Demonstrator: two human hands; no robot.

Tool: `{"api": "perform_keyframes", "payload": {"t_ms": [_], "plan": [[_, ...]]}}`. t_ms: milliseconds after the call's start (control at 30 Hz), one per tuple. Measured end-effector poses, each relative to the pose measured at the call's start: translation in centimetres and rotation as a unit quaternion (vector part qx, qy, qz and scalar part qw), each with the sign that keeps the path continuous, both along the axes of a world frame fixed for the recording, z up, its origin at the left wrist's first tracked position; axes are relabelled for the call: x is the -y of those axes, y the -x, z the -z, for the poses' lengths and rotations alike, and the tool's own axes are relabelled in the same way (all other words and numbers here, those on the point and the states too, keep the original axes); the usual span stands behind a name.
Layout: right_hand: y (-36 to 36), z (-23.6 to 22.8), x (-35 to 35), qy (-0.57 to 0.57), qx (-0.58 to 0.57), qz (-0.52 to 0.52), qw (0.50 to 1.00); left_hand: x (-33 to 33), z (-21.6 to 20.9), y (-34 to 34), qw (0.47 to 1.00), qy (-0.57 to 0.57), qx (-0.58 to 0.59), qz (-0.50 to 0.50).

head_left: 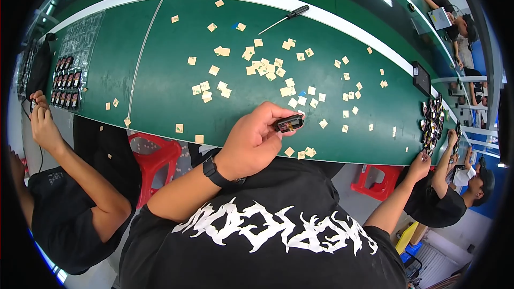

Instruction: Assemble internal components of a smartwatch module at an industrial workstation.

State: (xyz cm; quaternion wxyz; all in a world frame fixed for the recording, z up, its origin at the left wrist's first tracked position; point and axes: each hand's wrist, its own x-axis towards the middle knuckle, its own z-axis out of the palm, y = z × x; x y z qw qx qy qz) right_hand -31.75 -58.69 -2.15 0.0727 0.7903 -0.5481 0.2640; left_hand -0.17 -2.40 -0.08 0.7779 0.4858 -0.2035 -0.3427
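My left hand (251,142), with a dark watch on its wrist, is closed around a small black electronic device (289,123). The device has a rounded casing and is held just above the table's near edge, its dark glossy face turned up. Far to the right, my outstretched right hand (419,166) reaches the near edge of a heap of small dark devices (431,124). Its fingers are small and partly merged with the heap, so I cannot make out whether they grip one. Many small cream paper squares (263,67) lie scattered over the green table (166,85).
A black-handled screwdriver (289,17) lies by the far ledge. A black box (421,78) stands at the right. Clear trays with rows of devices (66,81) sit at the left, beside a co-worker's hands (43,123). Another co-worker's hand (453,138) is near the heap. Red stools (155,166) stand below.
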Motion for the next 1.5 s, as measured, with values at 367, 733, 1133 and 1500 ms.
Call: {"api": "perform_keyframes", "payload": {"t_ms": [367,733,1133,1500], "plan": [[-15.2,-2.9,-29.9,-0.252,0.322,-0.362,0.838,-1.0,-2.2,-0.5,0.997,0.018,-0.065,0.027],[-22.6,-4.3,-36.4,-0.146,0.039,-0.588,0.794,-3.2,-9.8,-0.5,0.957,-0.028,0.281,0.059],[-22.5,-5.0,-36.7,-0.199,0.05,-0.584,0.785,-3.6,-9.7,-0.1,0.944,-0.03,0.326,0.041],[-19.6,-10.5,-34.9,-0.167,0.036,-0.635,0.753,-3.4,-8.9,-0.5,0.983,0.022,0.149,0.104]]}}
